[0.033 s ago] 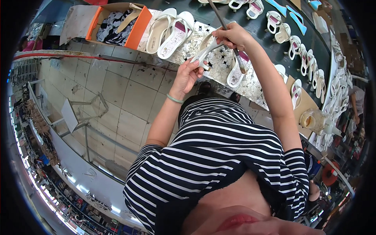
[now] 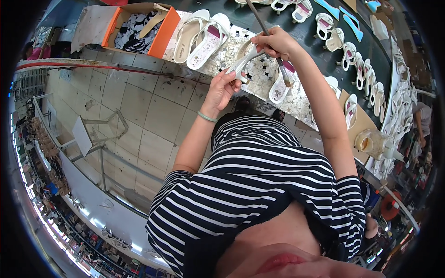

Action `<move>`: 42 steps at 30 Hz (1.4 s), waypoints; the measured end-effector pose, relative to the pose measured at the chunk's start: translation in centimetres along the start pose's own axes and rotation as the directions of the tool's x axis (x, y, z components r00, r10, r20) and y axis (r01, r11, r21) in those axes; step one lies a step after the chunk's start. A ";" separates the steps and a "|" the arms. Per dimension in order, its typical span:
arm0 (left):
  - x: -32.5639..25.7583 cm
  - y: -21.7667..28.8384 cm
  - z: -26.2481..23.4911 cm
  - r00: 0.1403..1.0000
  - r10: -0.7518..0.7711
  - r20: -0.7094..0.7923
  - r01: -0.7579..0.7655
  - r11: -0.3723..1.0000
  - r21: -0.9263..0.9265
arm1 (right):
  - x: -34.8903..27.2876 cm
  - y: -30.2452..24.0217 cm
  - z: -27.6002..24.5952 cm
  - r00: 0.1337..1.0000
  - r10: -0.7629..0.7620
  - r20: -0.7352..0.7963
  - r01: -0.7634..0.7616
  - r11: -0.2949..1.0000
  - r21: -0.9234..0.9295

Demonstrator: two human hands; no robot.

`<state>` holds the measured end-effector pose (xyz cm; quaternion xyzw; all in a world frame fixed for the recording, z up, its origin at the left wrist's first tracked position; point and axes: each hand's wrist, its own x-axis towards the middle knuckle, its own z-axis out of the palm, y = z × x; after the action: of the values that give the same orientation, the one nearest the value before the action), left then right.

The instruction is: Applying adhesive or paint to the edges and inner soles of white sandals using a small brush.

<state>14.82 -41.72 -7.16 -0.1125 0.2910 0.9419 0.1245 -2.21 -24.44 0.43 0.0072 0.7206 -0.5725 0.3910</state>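
Observation:
My left hand (image 2: 223, 89) is closed on a white sandal (image 2: 239, 66), thumb on top, above the table's near edge. My right hand (image 2: 277, 42) is closed round a brush (image 2: 258, 17) with a long dark handle that slants up and away. Its fingertips also meet the far end of the held sandal; whether they grip it I cannot tell. The brush's bristles point down over another white sandal (image 2: 277, 90), which lies on the table just right of my hands. A pair of white sandals (image 2: 197, 44) stands to the left.
An orange box (image 2: 164, 33) with black-and-white pieces in it sits at the far left. Several sandals (image 2: 348, 55) line a dark green surface (image 2: 320, 48) on the right. A tub (image 2: 365, 143) with yellowish contents stands at the right. A stool (image 2: 83, 136) is on the tiled floor.

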 end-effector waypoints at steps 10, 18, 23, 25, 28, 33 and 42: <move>2.0 -3.8 -2.1 0.986 0.154 -0.057 -0.122 0.921 0.369 | 1.6 4.5 -1.7 0.997 0.072 -0.033 -0.070 0.996 0.050; 1.3 -2.6 -4.8 0.690 0.644 -0.330 -0.131 0.559 0.819 | -1.1 3.0 -1.6 0.991 0.034 -0.131 -0.058 0.981 -0.185; 3.2 1.7 -10.6 0.641 0.448 -0.623 -0.320 0.894 0.313 | -0.6 0.8 1.9 0.988 0.057 0.145 -0.067 0.996 0.066; 4.0 2.1 -11.7 0.705 0.472 -0.530 -0.379 0.882 0.280 | 1.0 1.8 2.5 0.980 0.070 0.185 -0.104 0.978 0.180; 3.7 2.0 -11.1 0.759 0.496 -0.423 -0.421 0.868 0.263 | 3.6 3.7 2.8 0.968 0.093 0.234 -0.167 0.932 0.321; 1.9 0.2 -6.3 0.754 0.564 -0.336 -0.437 0.813 0.384 | 5.3 5.0 4.8 0.982 0.184 0.041 -0.186 0.913 0.362; -2.2 -1.4 2.4 0.678 0.728 0.103 -0.580 0.444 0.683 | 2.3 5.1 2.6 0.998 -0.018 0.067 -0.014 0.900 0.436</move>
<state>17.00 -39.63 -5.34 -0.0349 0.6383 0.7271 -0.2503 -0.02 -25.84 -5.11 0.0738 0.5603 -0.7195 0.4037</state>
